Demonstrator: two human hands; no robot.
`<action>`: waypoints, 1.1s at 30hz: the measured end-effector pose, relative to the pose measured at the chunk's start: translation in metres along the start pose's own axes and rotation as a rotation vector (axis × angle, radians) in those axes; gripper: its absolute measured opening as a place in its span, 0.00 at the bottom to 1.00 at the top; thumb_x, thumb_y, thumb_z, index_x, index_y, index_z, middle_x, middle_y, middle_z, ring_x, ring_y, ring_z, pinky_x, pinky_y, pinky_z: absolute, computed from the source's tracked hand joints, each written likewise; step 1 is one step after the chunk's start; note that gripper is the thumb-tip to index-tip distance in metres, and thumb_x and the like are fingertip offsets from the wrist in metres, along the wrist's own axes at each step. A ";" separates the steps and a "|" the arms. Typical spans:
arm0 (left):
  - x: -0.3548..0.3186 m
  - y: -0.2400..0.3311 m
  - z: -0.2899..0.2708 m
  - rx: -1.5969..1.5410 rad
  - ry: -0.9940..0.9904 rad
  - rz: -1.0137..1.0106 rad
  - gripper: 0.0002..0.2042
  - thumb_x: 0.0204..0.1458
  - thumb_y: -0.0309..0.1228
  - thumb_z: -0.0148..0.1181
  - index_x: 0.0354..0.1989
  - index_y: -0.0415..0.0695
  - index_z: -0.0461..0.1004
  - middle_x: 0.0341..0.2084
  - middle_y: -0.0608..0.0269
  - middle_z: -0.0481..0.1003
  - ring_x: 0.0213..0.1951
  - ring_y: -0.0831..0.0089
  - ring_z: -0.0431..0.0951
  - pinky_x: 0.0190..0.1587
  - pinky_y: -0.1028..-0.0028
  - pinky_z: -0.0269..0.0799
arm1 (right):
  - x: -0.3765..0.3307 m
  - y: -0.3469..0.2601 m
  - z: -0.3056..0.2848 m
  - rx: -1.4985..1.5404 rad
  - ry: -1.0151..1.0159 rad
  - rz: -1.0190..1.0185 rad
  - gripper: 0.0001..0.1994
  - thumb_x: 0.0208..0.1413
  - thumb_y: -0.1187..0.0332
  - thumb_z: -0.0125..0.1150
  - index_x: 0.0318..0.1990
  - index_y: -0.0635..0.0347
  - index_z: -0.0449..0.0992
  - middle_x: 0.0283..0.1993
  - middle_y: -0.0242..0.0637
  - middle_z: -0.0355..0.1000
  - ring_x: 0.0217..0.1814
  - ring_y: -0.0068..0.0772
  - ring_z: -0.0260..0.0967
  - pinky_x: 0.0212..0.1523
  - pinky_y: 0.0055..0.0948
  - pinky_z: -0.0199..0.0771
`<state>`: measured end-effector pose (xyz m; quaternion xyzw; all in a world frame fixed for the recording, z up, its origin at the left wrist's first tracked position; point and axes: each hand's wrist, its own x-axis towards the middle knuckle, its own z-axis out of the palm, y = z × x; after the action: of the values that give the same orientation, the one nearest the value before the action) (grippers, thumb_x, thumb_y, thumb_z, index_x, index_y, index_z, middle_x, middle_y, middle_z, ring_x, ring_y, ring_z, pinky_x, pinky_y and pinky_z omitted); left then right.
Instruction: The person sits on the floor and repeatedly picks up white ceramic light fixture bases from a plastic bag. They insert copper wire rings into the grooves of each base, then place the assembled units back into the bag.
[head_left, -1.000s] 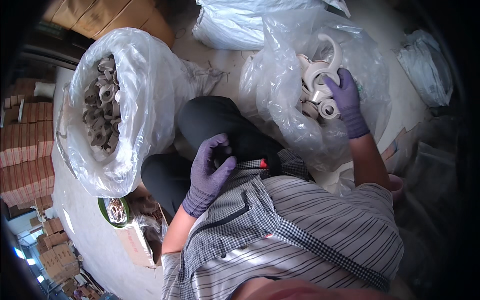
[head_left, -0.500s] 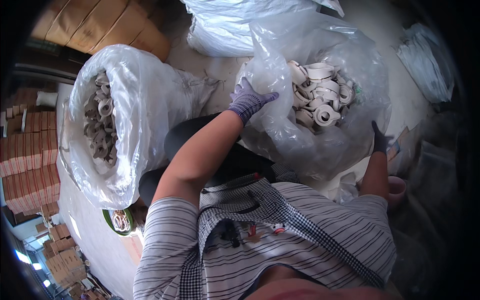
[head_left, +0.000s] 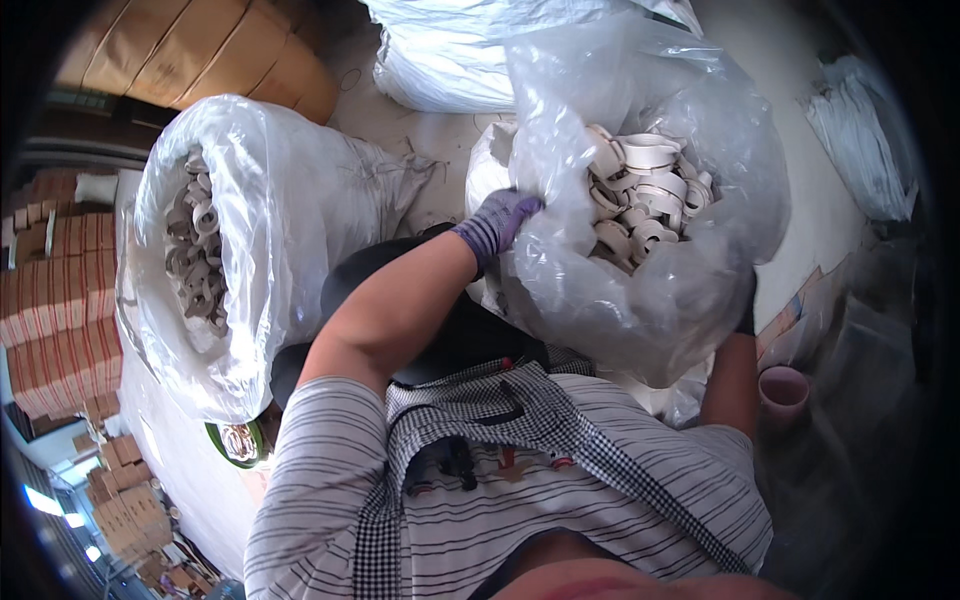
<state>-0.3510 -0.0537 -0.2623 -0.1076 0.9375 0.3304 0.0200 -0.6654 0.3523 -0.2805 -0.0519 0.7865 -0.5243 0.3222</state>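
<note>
In front of me stands a clear plastic bag (head_left: 640, 310) with its mouth open, holding several pale ring-shaped parts (head_left: 655, 190). My left hand (head_left: 502, 222), in a purple-grey knit glove, is closed on the bag's left side, thumb pressed against the plastic. At the bag's right side is my right hand (head_left: 747, 300), in a dark glove. Its fingers are mostly hidden behind the plastic, so their grip does not show. To the left, another plastic-lined sack (head_left: 265, 250) leans over with similar grey rings (head_left: 200, 245) inside.
Large white sacks (head_left: 450, 50) stand at the back beside brown wrapped bundles (head_left: 200, 50). Folded white sacking (head_left: 860, 140) lies at the far right. A pink bucket (head_left: 783, 392) sits near my right elbow, a green-rimmed basket (head_left: 236, 443) at lower left. Cartons (head_left: 60, 320) are stacked on the left.
My left hand has gone from spread fingers to closed on the bag's side. My right hand has moved in against the bag, its fingers now hidden. The bag's near side bulges closer to me.
</note>
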 end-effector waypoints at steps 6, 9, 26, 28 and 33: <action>-0.065 0.037 -0.121 -0.084 0.487 0.332 0.17 0.59 0.31 0.68 0.54 0.36 0.78 0.45 0.54 0.83 0.45 0.65 0.85 0.50 0.62 0.83 | -0.060 -0.131 -0.066 -0.003 0.047 -0.350 0.35 0.67 0.50 0.52 0.75 0.61 0.56 0.73 0.56 0.59 0.72 0.59 0.60 0.70 0.54 0.61; -0.062 0.043 -0.109 -1.035 0.096 -0.506 0.24 0.53 0.41 0.73 0.54 0.38 0.79 0.44 0.51 0.84 0.48 0.62 0.84 0.53 0.67 0.79 | -0.044 -0.100 -0.082 -0.264 0.055 -0.287 0.32 0.69 0.53 0.50 0.74 0.63 0.58 0.71 0.56 0.61 0.71 0.58 0.62 0.69 0.51 0.63; -0.068 0.026 -0.058 0.538 0.177 -0.070 0.11 0.54 0.29 0.55 0.35 0.38 0.84 0.32 0.45 0.83 0.37 0.49 0.85 0.41 0.57 0.82 | 0.026 -0.214 0.149 -1.177 -0.649 -0.466 0.22 0.64 0.63 0.60 0.62 0.65 0.76 0.60 0.48 0.77 0.60 0.43 0.76 0.65 0.35 0.70; -0.080 0.019 -0.050 0.357 0.191 -0.149 0.14 0.49 0.31 0.56 0.39 0.39 0.84 0.33 0.43 0.82 0.40 0.49 0.85 0.45 0.57 0.80 | 0.055 -0.203 0.236 -1.619 -0.891 -0.614 0.24 0.61 0.58 0.61 0.61 0.62 0.77 0.63 0.48 0.76 0.64 0.49 0.72 0.68 0.40 0.68; -0.097 0.060 -0.055 -0.346 0.380 -0.616 0.28 0.47 0.45 0.63 0.54 0.39 0.78 0.50 0.42 0.80 0.52 0.49 0.80 0.57 0.57 0.75 | 0.144 -0.220 0.320 -1.775 -0.664 -1.171 0.21 0.59 0.56 0.60 0.53 0.62 0.80 0.57 0.51 0.77 0.60 0.54 0.72 0.64 0.44 0.70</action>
<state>-0.2677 -0.0243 -0.1722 -0.4447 0.7788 0.4362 -0.0739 -0.6554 -0.0592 -0.2343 -0.7645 0.6113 0.1929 0.0680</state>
